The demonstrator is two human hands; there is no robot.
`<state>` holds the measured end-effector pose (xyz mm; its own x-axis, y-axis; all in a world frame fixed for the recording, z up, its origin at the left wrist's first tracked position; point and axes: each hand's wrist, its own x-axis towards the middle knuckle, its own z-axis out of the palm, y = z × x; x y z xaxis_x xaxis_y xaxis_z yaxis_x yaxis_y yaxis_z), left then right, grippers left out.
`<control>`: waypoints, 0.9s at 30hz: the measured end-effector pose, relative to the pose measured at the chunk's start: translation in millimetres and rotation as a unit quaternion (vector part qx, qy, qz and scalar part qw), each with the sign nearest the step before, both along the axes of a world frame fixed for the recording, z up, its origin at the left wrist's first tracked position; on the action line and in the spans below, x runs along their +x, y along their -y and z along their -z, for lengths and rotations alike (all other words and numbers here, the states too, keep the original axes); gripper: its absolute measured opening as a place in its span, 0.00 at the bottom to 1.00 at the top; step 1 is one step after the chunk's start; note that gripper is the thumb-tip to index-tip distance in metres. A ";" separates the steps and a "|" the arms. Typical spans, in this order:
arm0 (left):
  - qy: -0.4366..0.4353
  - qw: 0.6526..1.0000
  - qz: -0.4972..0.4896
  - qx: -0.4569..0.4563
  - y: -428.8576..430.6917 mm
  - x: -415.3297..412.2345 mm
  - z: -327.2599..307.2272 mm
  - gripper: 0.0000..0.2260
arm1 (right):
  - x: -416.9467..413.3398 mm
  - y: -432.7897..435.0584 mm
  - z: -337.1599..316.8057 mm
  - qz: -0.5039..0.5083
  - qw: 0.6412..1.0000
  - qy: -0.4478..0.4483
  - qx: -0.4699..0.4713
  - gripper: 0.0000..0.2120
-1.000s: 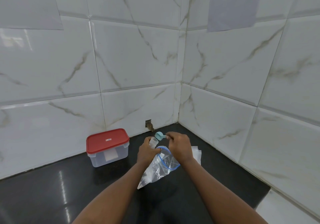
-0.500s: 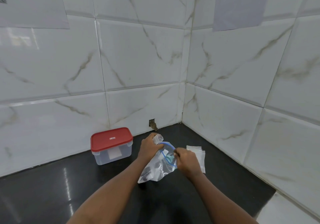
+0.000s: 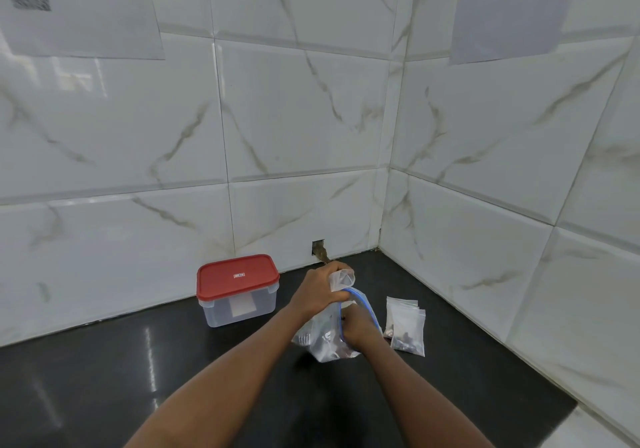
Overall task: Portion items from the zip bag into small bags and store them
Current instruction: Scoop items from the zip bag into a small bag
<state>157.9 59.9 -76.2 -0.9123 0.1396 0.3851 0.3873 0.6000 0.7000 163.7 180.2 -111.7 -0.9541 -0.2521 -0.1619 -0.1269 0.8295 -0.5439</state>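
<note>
- Well, the left hand [image 3: 317, 291] is clenched round the neck of a small bag [image 3: 343, 278] and, with it, the blue-zipped rim of the zip bag [image 3: 322, 342], holding both up (the small bag's mouth gapes above the knuckles).
- The zip bag stands on the black worktop [image 3: 104, 378] toward its back right corner, with its mouth open and dark bits lying in its bottom.
- The right hand [image 3: 356, 326] reaches down into that mouth. Its fingers are hidden inside the plastic, so I cannot tell whether they grasp anything.
- Just beside the zip bag, toward the worktop's right edge, filled bags [image 3: 407, 329] lie overlapping, with dark bits at their near ends (how many bags, I cannot tell).
- A clear box [image 3: 239, 291] with a red lid sits closed near the back edge, left of the hands and apart from them.
- High on the tiled wall [image 3: 294, 118] hang a sheet [image 3: 79, 11] with a blurred code square and, past the corner, a note [image 3: 512, 7] whose print is too small to read.
</note>
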 end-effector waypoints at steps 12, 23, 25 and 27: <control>0.047 0.991 0.038 -0.117 22.5 9.5 21.3 0.22 | 12.0 5.5 13.3 0.113 0.989 0.086 0.040 0.19; 0.000 0.990 0.030 -0.136 28.8 12.8 33.7 0.23 | 22.0 18.2 2.2 0.128 0.985 0.111 0.021 0.18; -0.012 0.988 0.028 -0.148 30.6 11.0 34.2 0.23 | 22.9 20.1 1.9 0.120 0.985 0.121 0.019 0.19; -0.021 0.985 0.033 -0.165 31.4 9.9 35.5 0.24 | 25.4 21.3 2.3 0.116 0.985 0.131 0.010 0.20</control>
<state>167.8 28.5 -111.6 -0.8806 0.3232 0.3465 0.4587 0.7648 0.4524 189.1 158.9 -114.0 -0.9104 -0.0267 -0.4128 0.2098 0.8302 -0.5164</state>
